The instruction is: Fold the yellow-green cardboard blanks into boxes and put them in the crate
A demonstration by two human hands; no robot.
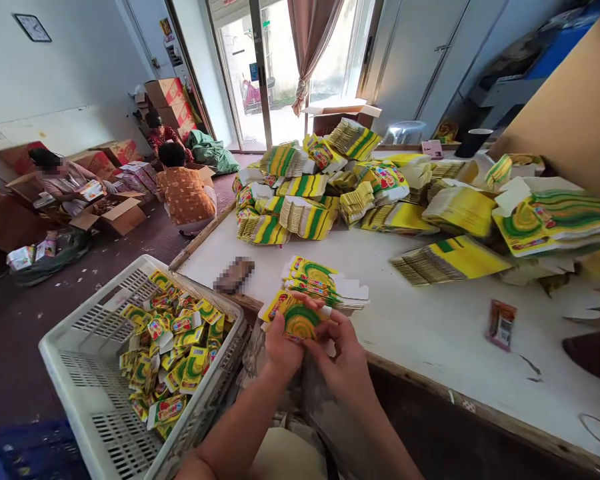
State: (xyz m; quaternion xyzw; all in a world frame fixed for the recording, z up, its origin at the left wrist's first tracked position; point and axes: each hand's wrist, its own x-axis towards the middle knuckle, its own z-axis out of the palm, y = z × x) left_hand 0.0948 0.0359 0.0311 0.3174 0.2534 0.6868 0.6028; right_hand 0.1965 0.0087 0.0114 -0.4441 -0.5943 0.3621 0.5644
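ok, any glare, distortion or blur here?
All head view: daylight blows out the glass door; the wall clock looks skewed near the top-left corner; a brown item on the table is pixelated; the held yellow carton looks fairly sharp.

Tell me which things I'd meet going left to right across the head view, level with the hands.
White crate → left hand → right hand → small packet → dark object at the edge.
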